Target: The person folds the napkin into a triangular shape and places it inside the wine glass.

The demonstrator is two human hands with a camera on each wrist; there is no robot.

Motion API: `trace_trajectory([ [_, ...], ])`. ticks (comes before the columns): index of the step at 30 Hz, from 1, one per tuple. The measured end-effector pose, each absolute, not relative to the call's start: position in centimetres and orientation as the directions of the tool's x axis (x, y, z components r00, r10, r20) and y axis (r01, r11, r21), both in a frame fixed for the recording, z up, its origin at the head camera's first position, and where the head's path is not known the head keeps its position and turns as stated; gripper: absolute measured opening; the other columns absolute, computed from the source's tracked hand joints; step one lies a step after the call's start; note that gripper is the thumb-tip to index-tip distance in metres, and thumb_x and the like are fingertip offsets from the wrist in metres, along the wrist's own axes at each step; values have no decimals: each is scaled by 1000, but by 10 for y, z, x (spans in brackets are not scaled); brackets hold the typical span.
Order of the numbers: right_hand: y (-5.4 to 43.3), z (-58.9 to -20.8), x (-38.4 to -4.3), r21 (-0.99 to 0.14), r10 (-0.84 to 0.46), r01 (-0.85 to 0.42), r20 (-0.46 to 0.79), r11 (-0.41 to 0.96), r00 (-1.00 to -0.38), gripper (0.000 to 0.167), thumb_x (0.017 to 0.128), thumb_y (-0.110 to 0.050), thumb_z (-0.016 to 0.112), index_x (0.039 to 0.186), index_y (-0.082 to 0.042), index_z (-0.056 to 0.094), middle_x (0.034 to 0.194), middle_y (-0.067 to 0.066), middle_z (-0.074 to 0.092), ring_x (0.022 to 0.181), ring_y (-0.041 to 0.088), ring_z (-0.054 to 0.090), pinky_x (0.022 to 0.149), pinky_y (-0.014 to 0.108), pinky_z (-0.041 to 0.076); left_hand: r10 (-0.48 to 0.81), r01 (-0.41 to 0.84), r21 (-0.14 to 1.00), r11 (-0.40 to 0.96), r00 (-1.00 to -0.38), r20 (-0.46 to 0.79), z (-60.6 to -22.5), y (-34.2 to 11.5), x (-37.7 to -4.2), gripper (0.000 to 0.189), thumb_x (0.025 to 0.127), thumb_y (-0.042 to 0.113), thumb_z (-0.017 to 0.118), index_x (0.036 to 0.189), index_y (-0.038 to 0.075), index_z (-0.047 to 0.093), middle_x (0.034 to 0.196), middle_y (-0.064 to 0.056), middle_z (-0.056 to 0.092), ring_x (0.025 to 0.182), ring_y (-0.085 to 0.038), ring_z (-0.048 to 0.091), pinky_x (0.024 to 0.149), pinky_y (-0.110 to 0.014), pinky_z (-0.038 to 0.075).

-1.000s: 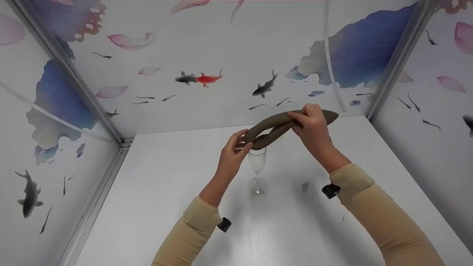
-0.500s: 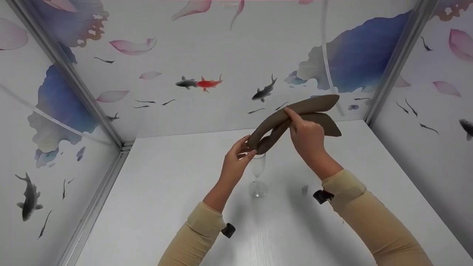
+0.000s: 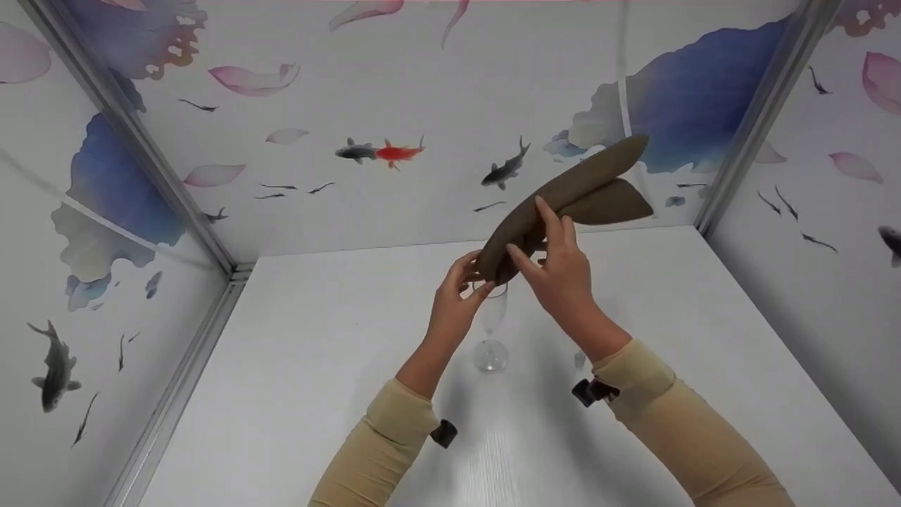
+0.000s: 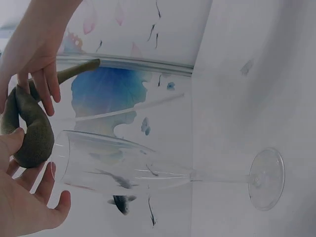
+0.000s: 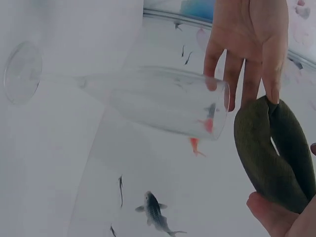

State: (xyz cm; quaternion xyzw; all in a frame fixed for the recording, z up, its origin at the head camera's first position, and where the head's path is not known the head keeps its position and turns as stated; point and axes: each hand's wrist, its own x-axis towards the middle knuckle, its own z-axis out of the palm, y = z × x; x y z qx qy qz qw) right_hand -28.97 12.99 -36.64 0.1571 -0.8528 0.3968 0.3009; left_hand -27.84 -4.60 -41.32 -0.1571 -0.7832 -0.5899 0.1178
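Note:
An olive-brown cloth napkin (image 3: pixel 584 172), rolled and folded over, is held tilted just above a clear champagne flute (image 3: pixel 490 355). My left hand (image 3: pixel 452 303) pinches its bent lower end between thumb and fingers, right at the rim of the glass. My right hand (image 3: pixel 563 271) holds the middle of the napkin, thumb on the near side and index finger along the upper roll. Two loose tails spread up to the right. In the left wrist view the napkin's rounded fold (image 4: pixel 37 138) sits by the mouth of the flute (image 4: pixel 123 163), which stands upright on the table.
The white table (image 3: pixel 295 394) is enclosed by printed panels with fish, petals and blue leaves. A back panel (image 3: pixel 422 84) rises behind the hands, and metal frame posts (image 3: pixel 134 141) run along the corners. A small grey mark (image 4: pixel 247 66) shows on the tabletop.
My right hand has slid down and left along the napkin toward my left hand. The napkin's loop has closed up, and its two tails have spread and swung upward.

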Motion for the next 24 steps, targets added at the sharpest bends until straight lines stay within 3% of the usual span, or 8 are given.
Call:
trace_trajectory([
  [5,113,-370,-286,-552,20,-478,668,683,-744,89,83,-45,76,152,-15,29,133,24,38,73,30,58,59,42,52,98,367,888,278,-930,354,-415,-44,-279,52,93,20,68,140,16,48,127,1,61,117,-13,55,103,-44,39],
  [10,102,-375,-285,-557,45,-453,664,696,-746,97,77,-41,82,152,-16,26,141,26,30,85,36,60,68,48,55,104,355,895,271,-935,340,-416,-45,-280,48,91,18,70,135,17,50,126,3,60,121,-13,52,104,-42,38],
  [16,97,-377,-287,-558,28,-508,691,656,-722,94,77,-25,85,150,-14,28,140,24,30,101,36,58,79,47,55,121,311,913,263,-950,289,-414,-52,-283,41,94,22,67,133,15,55,130,1,59,126,-16,49,105,-42,37],
  [24,93,-381,-291,-549,7,-570,724,611,-690,82,78,-7,82,146,-12,36,127,22,39,104,34,57,83,45,53,127,244,944,224,-967,220,-410,-59,-293,31,96,21,64,125,12,61,123,-1,63,122,-18,53,105,-48,36],
])
